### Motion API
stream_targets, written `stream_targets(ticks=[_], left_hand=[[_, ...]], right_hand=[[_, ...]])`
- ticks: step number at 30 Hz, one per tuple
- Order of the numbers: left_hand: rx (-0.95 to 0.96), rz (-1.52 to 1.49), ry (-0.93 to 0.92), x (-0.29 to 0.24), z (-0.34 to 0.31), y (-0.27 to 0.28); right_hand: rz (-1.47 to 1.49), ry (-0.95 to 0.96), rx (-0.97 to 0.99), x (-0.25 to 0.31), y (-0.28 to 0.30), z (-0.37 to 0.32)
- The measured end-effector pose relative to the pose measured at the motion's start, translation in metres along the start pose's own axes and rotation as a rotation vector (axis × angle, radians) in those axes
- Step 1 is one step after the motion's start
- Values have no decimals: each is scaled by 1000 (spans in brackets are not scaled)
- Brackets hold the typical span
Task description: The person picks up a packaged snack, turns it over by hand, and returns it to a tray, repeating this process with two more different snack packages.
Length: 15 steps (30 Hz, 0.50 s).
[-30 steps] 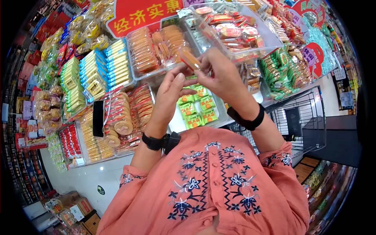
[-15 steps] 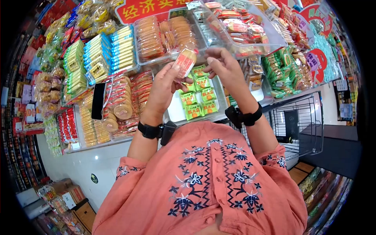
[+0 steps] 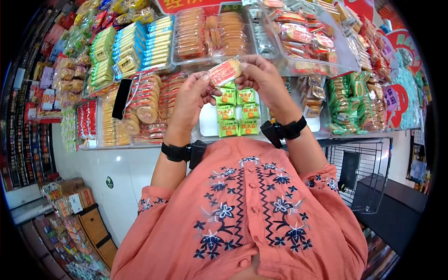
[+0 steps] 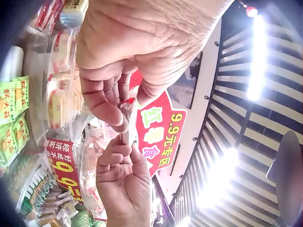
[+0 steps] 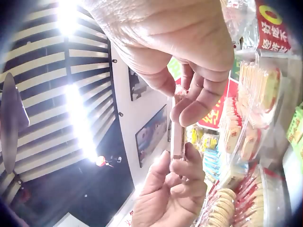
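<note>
Above the snack display, both hands hold a small wrapped biscuit packet (image 3: 224,73) with a red and white label and a tan end. My left hand (image 3: 189,100) pinches its left end between thumb and fingers. At the other end, the thumb and fingers of my right hand (image 3: 267,84) grip the wrapper. The right wrist view shows the packet's narrow side edge (image 5: 178,139) spanning both sets of fingertips. Just below it lie several green packets (image 3: 227,113) with orange pictures, in a white tray (image 3: 208,127).
Stacked biscuits fill a clear bin (image 3: 175,56) behind the hands; a raised clear bin (image 3: 345,65) of red-labelled packets stands at the right. A black phone-like slab (image 3: 122,99) is at the left, near round biscuits (image 3: 147,114). A wire shopping cart (image 3: 373,186) stands at the lower right.
The packet has turned to lie nearly level, its label facing up. Half a second ago the left hand alone held it; the right hand has come back onto its right end.
</note>
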State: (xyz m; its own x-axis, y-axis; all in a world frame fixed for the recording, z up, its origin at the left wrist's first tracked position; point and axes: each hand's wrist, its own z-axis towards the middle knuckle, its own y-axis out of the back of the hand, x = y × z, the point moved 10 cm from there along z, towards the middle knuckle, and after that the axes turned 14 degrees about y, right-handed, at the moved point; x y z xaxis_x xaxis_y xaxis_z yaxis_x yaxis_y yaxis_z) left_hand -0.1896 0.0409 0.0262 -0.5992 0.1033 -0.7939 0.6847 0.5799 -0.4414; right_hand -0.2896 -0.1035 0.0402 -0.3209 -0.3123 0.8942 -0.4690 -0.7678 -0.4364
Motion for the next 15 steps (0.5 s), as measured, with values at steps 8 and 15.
stream_targets(ticks=[8, 15], left_hand=[[-139, -24, -70, 6, 4, -5], [-238, 139, -158, -2, 3, -21]], right_hand=[[113, -17, 29, -18, 18, 4], [-186, 12, 19, -28, 40, 4]])
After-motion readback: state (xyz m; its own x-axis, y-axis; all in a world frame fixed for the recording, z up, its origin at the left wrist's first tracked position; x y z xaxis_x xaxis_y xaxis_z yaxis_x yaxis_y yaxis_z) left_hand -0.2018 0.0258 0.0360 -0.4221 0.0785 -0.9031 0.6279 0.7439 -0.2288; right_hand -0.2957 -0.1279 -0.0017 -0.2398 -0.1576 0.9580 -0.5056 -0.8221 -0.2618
